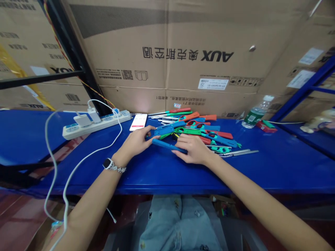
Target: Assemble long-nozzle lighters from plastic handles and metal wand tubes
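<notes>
Blue pieces sit in both hands: the left hand is pinched nearly closed on the left end of a shell, while the right hand is curled round the right end of a handle, just on the near side of the shell. Whether the handle's other tip touches the left thumb, I cannot tell. That left pinch takes in only the shell's end, so a slip seems likeliest there, should the right hand twist or push hard. Just beyond both hands lies the tangled pile; fingers working this close could hook a piece and drag others along, or send the loose rods, right of the right hand, rolling over the counter. Past the left hand's knuckles, the phone could be nudged by a careless reach. Farther left, a cable passes over the left forearm; a sharp pull back might catch it and tug the strip.
</notes>
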The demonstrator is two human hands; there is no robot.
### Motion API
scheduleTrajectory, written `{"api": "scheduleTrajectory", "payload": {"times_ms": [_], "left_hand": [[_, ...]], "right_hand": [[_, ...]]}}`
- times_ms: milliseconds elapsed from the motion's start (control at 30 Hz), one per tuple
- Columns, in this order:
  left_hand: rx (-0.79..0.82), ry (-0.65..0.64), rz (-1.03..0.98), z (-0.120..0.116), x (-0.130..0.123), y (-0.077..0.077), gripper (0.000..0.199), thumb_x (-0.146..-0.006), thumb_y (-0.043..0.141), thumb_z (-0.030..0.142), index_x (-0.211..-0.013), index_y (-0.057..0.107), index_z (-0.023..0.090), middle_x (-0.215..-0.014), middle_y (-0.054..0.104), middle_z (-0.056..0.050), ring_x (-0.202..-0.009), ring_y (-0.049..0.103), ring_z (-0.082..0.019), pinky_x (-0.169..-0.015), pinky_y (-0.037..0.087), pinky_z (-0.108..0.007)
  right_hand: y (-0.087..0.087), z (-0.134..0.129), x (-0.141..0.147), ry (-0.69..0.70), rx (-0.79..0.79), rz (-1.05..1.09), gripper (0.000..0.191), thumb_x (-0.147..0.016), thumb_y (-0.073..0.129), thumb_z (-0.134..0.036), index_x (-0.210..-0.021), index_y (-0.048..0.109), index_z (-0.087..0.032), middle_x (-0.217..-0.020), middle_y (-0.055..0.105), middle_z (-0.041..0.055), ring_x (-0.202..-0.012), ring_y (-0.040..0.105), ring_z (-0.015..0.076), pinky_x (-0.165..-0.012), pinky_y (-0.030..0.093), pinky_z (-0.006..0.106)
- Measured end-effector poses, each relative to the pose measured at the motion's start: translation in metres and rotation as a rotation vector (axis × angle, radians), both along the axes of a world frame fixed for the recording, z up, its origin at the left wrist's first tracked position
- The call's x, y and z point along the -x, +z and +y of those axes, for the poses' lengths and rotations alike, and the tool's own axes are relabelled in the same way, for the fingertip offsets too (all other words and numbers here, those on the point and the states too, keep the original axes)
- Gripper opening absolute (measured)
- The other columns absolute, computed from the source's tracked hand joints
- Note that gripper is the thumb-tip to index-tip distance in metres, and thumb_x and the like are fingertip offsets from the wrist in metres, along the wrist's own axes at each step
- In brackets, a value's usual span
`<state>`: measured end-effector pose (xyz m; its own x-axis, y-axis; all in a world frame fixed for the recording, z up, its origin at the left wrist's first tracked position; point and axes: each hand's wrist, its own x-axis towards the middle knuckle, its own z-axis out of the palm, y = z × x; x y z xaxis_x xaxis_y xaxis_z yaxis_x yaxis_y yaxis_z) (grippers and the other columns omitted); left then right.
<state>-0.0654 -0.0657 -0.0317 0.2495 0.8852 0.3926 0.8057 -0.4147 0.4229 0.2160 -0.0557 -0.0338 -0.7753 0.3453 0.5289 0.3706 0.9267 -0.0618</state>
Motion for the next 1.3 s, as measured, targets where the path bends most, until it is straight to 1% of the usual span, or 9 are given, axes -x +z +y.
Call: {"api": "scheduleTrajectory", "payload": {"times_ms": [233, 400, 567, 667, 800, 900, 967, 1067, 1300], "left_hand": [[-0.151, -0.065, 0.124, 0.04, -0.022, 0.005, 0.039, -0.101, 0.058, 0.052, -0.115, 0.068, 0.017, -0.109, 0.07, -0.012, -0.093, 0.067, -0.026, -0.082, 0.054, -0.039], [-0.172, -0.116, 0.32, 0.081, -0.062, 0.004, 0.032, -0.099, 0.063, 0.043, -0.11, 0.071, 0.015, -0.118, 0.068, -0.017, -0.113, 0.063, -0.034, -0.099, 0.052, -0.048], [-0.154, -0.071, 0.277, 0.092, -0.077, -0.002, 0.03, -0.094, 0.067, 0.033, -0.118, 0.072, 0.016, -0.125, 0.064, -0.017, -0.119, 0.059, -0.036, -0.101, 0.05, -0.05], [-0.237, -0.075, 0.17, 0.085, -0.063, -0.002, 0.041, -0.09, 0.067, 0.027, -0.129, 0.066, 0.017, -0.13, 0.063, -0.016, -0.122, 0.057, -0.036, -0.104, 0.049, -0.053], [-0.381, 0.018, -0.125, 0.054, -0.038, 0.0, 0.025, -0.094, 0.049, 0.016, -0.114, 0.064, 0.018, -0.104, 0.068, -0.009, -0.097, 0.064, -0.025, -0.089, 0.056, -0.043], [-0.486, -0.1, -0.201, 0.018, -0.034, 0.002, 0.027, -0.092, 0.053, 0.019, -0.119, 0.058, 0.019, -0.104, 0.066, -0.008, -0.087, 0.065, -0.021, -0.077, 0.058, -0.037], [-0.511, -0.318, 0.029, -0.003, -0.04, 0.003, 0.035, -0.09, 0.061, 0.024, -0.125, 0.058, 0.021, -0.125, 0.064, -0.014, -0.112, 0.064, -0.028, -0.093, 0.057, -0.045], [-0.456, -0.448, 0.242, -0.017, -0.053, 0.001, 0.033, -0.096, 0.066, 0.039, -0.124, 0.061, 0.022, -0.124, 0.066, -0.014, -0.112, 0.065, -0.029, -0.095, 0.057, -0.046], [-0.464, -0.426, 0.2, -0.02, -0.064, -0.005, 0.027, -0.101, 0.058, 0.041, -0.114, 0.064, 0.018, -0.092, 0.07, -0.01, -0.086, 0.07, -0.023, -0.076, 0.06, -0.035]], "right_hand": [[0.006, 0.013, -0.019, -0.175, 0.205, 0.417, 0.033, -0.096, 0.061, -0.037, -0.068, 0.055, -0.02, -0.063, 0.052, -0.0011, -0.057, 0.043, 0.0129, -0.058, 0.034, 0.029], [0.005, 0.016, -0.02, -0.219, 0.345, 0.408, 0.034, -0.093, 0.06, -0.039, -0.065, 0.053, -0.02, -0.06, 0.05, -0.0024, -0.054, 0.039, 0.0115, -0.056, 0.031, 0.028], [0.004, 0.019, -0.02, -0.228, 0.334, 0.378, 0.027, -0.091, 0.061, -0.037, -0.071, 0.062, -0.019, -0.064, 0.054, -0.001, -0.057, 0.044, 0.0125, -0.058, 0.033, 0.029], [0.005, 0.018, -0.019, -0.217, 0.308, 0.381, 0.021, -0.088, 0.063, -0.034, -0.074, 0.064, -0.019, -0.071, 0.057, 0.0005, -0.06, 0.046, 0.0131, -0.06, 0.034, 0.029], [0.006, 0.012, -0.006, -0.244, 0.44, 0.468, 0.031, -0.086, 0.063, -0.037, -0.063, 0.049, -0.021, -0.061, 0.048, -0.0026, -0.056, 0.042, 0.012, -0.057, 0.032, 0.029], [0.004, 0.004, 0.009, -0.239, 0.811, 0.548, 0.033, -0.083, 0.065, -0.043, -0.064, 0.047, -0.023, -0.057, 0.047, -0.0045, -0.049, 0.043, 0.0111, -0.048, 0.032, 0.026], [0.002, 0.0, 0.016, -0.186, 1.118, 0.555, 0.032, -0.08, 0.068, -0.047, -0.068, 0.05, -0.023, -0.058, 0.051, -0.0049, -0.043, 0.047, 0.0114, -0.041, 0.031, 0.025], [0.002, -0.003, 0.019, -0.096, 1.392, 0.555, 0.033, -0.075, 0.073, -0.048, -0.069, 0.053, -0.023, -0.057, 0.053, -0.0054, -0.039, 0.05, 0.0115, -0.037, 0.031, 0.024], [0.006, -0.007, 0.011, 0.063, 1.291, 0.491, 0.026, -0.078, 0.072, -0.041, -0.069, 0.061, -0.019, -0.066, 0.056, -0.0016, -0.057, 0.048, 0.0108, -0.05, 0.037, 0.025]]}}
